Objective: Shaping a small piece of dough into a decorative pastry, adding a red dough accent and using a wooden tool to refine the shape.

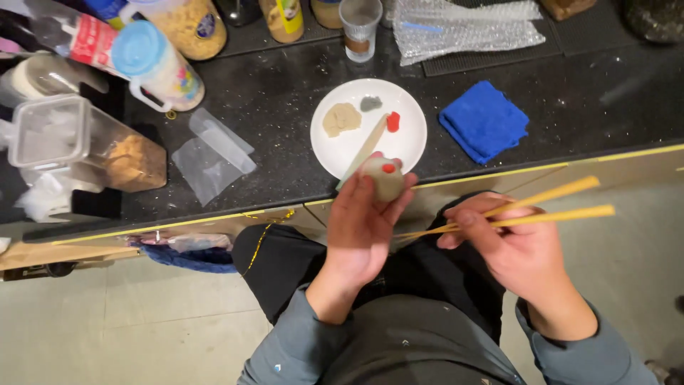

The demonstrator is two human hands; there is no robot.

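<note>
At your twelve o'clock, the round white plate carries tan, grey and red dabs. At two o'clock lies a folded blue cloth on the speckled black table. Your chopsticks are yellow.

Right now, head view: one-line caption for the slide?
Left hand holds a pale dough ball with a red dot; right hand grips yellow chopsticks near white plate.

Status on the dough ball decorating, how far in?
Done: the pale dough ball already carries one red dot. In hand: the left hand holds the ball over the counter edge; the right hand grips yellow chopsticks, tips toward the ball. Left: tan, grey and red lumps and a flat wooden stick sit on the white plate, apparently unused.
</note>
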